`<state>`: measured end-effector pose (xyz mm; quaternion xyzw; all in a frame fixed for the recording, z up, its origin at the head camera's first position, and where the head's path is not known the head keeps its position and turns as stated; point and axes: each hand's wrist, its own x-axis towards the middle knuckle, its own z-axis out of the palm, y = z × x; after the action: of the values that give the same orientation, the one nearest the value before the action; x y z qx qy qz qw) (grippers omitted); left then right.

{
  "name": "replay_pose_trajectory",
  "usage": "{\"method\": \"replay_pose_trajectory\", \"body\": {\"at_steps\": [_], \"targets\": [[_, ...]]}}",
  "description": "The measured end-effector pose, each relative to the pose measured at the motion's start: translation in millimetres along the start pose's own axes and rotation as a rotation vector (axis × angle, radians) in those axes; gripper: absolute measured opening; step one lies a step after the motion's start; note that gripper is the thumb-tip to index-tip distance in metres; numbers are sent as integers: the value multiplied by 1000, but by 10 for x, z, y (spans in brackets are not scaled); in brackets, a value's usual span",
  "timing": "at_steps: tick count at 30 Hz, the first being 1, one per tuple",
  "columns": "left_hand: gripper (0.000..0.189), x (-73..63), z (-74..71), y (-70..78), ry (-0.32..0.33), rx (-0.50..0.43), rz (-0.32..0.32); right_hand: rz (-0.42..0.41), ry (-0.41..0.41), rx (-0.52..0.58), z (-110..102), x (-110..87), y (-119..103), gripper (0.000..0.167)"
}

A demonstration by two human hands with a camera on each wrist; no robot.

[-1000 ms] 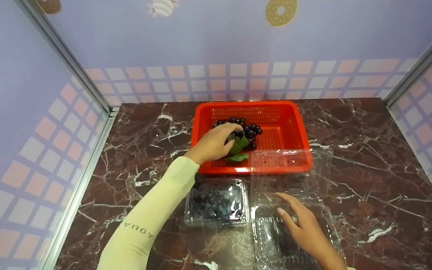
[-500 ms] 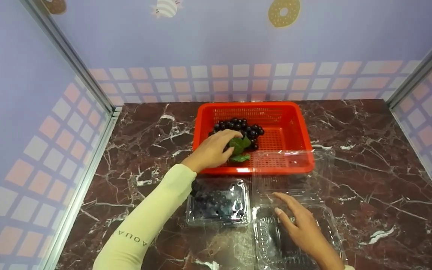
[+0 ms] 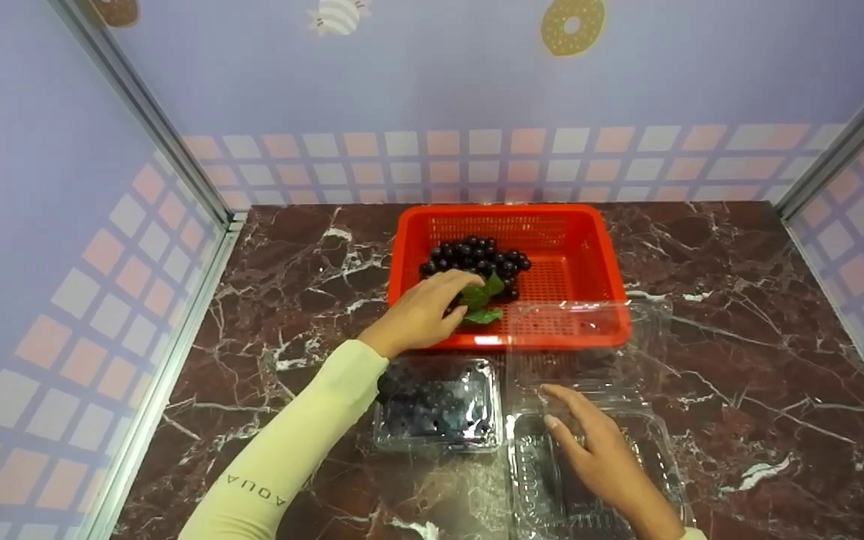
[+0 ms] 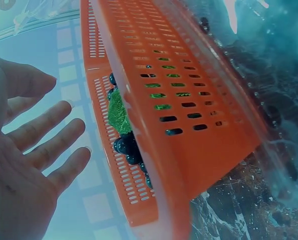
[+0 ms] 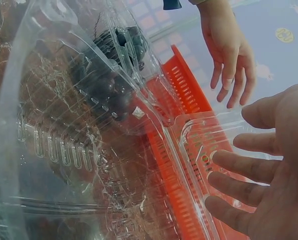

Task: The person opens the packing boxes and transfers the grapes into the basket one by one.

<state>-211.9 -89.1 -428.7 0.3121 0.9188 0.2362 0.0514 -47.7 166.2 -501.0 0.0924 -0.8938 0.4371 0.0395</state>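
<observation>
Dark grapes (image 3: 469, 253) with green leaves (image 3: 486, 315) lie in the left part of a red plastic basket (image 3: 612, 270). My left hand (image 3: 421, 307) hovers over the basket's front left side, close to the leaves. In the left wrist view its fingers (image 4: 63, 127) are relaxed and apart, with nothing in them. To the right, my right hand (image 3: 597, 450) hangs over a clear clamshell box (image 3: 522, 517) whose lid (image 3: 589, 367) is swung back and overlaps the basket's front rim. Its fingers (image 5: 244, 167) spread loosely near that lid in the right wrist view, holding nothing.
A closed clear clamshell (image 3: 436, 439) with dark grapes inside stands in front of the basket, left of the opened box. Everything rests on a dark red marbled tabletop (image 3: 762, 375). Purple patterned walls (image 3: 507, 90) enclose the back and sides.
My left hand has drawn back a little from the grapes toward the basket's front left, uncovering more of them. The right hand has shifted slightly left over the opened box.
</observation>
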Motion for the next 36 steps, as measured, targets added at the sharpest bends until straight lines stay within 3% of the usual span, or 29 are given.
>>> {"method": "replay_pose_trajectory", "body": {"at_steps": [8, 22, 29, 36], "targets": [[44, -90, 26, 1, 12, -21, 16, -54, 25, -17, 26, 5, -34, 42], [44, -325, 95, 45, -9, -68, -2, 19, -34, 56, 70, 8, -76, 45], [44, -475, 139, 42, -21, -69, -18, 20, -53, 21, 83, 24, -108, 45], [45, -541, 180, 61, -9, -65, 5, 39, -80, 40, 106, 21, -112, 44]]}}
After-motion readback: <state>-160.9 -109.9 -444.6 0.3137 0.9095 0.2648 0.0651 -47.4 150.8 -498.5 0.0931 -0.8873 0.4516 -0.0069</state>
